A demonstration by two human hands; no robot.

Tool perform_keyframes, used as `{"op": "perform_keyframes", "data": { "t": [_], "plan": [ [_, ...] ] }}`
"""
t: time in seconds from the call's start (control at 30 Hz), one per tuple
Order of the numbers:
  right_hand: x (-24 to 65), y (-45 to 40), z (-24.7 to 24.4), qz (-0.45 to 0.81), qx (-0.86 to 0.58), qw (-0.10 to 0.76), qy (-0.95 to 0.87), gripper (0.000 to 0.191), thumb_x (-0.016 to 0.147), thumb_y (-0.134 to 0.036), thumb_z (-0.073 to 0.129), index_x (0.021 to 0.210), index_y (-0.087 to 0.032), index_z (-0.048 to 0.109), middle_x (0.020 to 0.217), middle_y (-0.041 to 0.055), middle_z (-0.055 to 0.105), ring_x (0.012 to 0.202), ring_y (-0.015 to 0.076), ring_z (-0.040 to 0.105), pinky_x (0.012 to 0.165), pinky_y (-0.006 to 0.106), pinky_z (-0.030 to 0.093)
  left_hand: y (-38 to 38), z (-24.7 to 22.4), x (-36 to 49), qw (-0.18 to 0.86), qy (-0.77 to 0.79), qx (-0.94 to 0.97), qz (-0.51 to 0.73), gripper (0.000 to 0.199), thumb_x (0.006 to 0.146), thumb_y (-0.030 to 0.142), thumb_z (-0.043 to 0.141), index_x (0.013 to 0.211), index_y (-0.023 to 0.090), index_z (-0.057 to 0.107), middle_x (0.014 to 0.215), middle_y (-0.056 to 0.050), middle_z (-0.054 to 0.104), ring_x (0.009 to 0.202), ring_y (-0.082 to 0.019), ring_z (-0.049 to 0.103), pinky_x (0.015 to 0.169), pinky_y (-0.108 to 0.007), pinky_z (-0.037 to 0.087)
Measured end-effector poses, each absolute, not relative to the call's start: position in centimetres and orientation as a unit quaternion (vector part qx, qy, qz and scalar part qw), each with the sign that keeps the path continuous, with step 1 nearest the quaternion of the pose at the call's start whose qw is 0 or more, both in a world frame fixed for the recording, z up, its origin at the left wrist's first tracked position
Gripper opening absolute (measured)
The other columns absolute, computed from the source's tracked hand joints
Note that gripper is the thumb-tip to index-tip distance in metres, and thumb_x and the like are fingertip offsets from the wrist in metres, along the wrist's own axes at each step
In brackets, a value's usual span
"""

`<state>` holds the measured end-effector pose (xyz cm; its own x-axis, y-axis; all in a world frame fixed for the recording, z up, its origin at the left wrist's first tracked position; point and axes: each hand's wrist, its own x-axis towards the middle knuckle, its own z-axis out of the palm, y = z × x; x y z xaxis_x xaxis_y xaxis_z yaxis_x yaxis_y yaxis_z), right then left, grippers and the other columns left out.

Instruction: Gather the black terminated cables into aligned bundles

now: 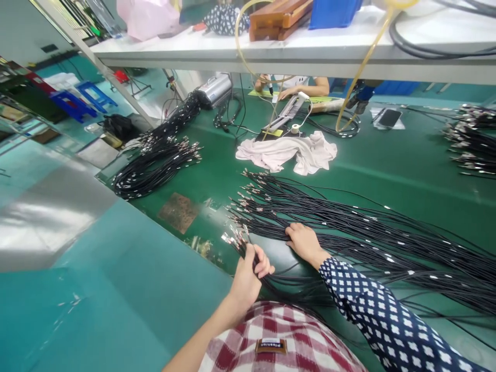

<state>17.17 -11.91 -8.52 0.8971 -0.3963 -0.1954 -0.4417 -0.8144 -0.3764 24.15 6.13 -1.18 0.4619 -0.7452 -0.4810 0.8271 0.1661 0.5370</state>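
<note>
My left hand is closed around a small bunch of black cables near the table's front edge. Their stripped or metal-tipped ends stick out past the thumb, and the rest trails to the right. A wide spread of black cables lies lengthwise across the table, with copper-coloured ends at the left and white tags along the lengths. On the near side of this spread rests my right hand, fingers curled down and pressed together on the cables. How many it grips is hidden under the fingertips.
Coiled cables lie at the left edge, more cables at the far right. Behind the spread are a crumpled white cloth, a power strip and a phone. A shelf crosses above; another person's hands show beyond.
</note>
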Motion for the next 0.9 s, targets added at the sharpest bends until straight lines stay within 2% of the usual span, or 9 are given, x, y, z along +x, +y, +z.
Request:
{"op": "perform_keyframes", "data": {
  "t": [0.1, 0.23, 0.37, 0.5, 0.6, 0.67, 0.73, 0.9],
  "plan": [
    [16.4, -12.0, -8.7, 0.054, -0.955, 0.205, 0.207, 0.008, 0.081, -0.022, 0.058, 0.087, -0.020, 0.062, 0.093, 0.0060, 0.063, 0.094, 0.0227, 0.056, 0.079, 0.033, 0.040, 7.7, 0.5, 24.6, 0.728, 0.025, 0.394, -0.561, 0.025, 0.090, 0.032, 0.045, 0.072, 0.014, 0.046, 0.044, 0.008, 0.016, 0.040, -0.005, 0.018, 0.047, -0.021, 0.020],
    [15.0, -12.5, -7.9, 0.006, -0.933, 0.261, 0.246, 0.024, 0.090, -0.038, 0.045, 0.104, -0.026, 0.061, 0.101, 0.0005, 0.065, 0.092, 0.0192, 0.059, 0.079, 0.031, 0.044, 9.5, 2.7, 26.5, 0.714, 0.010, 0.371, -0.594, 0.031, 0.092, 0.037, 0.037, 0.077, 0.016, 0.052, 0.041, 0.008, 0.011, 0.037, -0.006, 0.015, 0.044, -0.021, 0.018],
    [13.7, -12.0, -6.8, -0.130, -0.884, 0.380, 0.240, 0.022, 0.089, -0.036, 0.047, 0.101, -0.025, 0.063, 0.110, 0.0006, 0.062, 0.104, 0.0178, 0.054, 0.091, 0.030, 0.040, 9.4, 2.6, 27.5, 0.714, 0.037, 0.399, -0.575, 0.032, 0.091, 0.037, 0.039, 0.071, 0.015, 0.052, 0.041, 0.008, 0.009, 0.036, -0.005, 0.014, 0.043, -0.021, 0.018],
    [12.1, -11.2, -5.6, -0.183, -0.800, 0.484, 0.304, 0.020, 0.085, -0.038, 0.053, 0.094, -0.022, 0.061, 0.089, 0.0014, 0.062, 0.083, 0.0163, 0.056, 0.077, 0.028, 0.043, 8.5, 1.4, 27.2, 0.732, 0.047, 0.425, -0.530, 0.029, 0.090, 0.035, 0.043, 0.073, 0.014, 0.052, 0.041, 0.009, 0.011, 0.037, -0.004, 0.014, 0.043, -0.021, 0.016],
    [10.2, -11.1, -5.0, -0.176, -0.743, 0.558, 0.325, 0.019, 0.085, -0.040, 0.054, 0.091, -0.021, 0.056, 0.078, -0.0004, 0.055, 0.070, 0.0137, 0.049, 0.066, 0.026, 0.040, 7.9, 1.0, 27.1, 0.732, 0.036, 0.443, -0.516, 0.023, 0.089, 0.034, 0.046, 0.082, 0.014, 0.055, 0.042, 0.009, 0.012, 0.038, -0.004, 0.014, 0.044, -0.021, 0.017],
    [8.9, -11.0, -4.8, -0.172, -0.717, 0.596, 0.319, 0.019, 0.085, -0.039, 0.054, 0.092, -0.022, 0.053, 0.078, -0.0008, 0.050, 0.069, 0.0127, 0.045, 0.064, 0.025, 0.037, 7.4, 0.9, 27.2, 0.726, 0.028, 0.456, -0.513, 0.022, 0.088, 0.033, 0.049, 0.095, 0.013, 0.056, 0.043, 0.010, 0.013, 0.038, -0.004, 0.014, 0.044, -0.021, 0.018],
    [7.8, -10.8, -4.6, -0.155, -0.692, 0.634, 0.307, 0.018, 0.086, -0.038, 0.053, 0.094, -0.022, 0.051, 0.078, -0.0014, 0.047, 0.068, 0.0122, 0.043, 0.062, 0.024, 0.036, 6.7, 1.0, 27.4, 0.713, 0.022, 0.465, -0.524, 0.029, 0.086, 0.033, 0.052, 0.107, 0.013, 0.054, 0.043, 0.011, 0.013, 0.038, -0.004, 0.014, 0.045, -0.021, 0.020],
    [6.2, -9.5, -4.2, -0.088, -0.684, 0.673, 0.269, 0.014, 0.089, -0.036, 0.048, 0.091, -0.023, 0.048, 0.073, -0.0019, 0.043, 0.067, 0.0128, 0.042, 0.064, 0.026, 0.036, 5.0, 1.7, 27.7, 0.707, -0.003, 0.449, -0.546, 0.043, 0.085, 0.036, 0.054, 0.122, 0.015, 0.047, 0.044, 0.011, 0.015, 0.039, -0.004, 0.015, 0.045, -0.021, 0.021]
  ]
}}
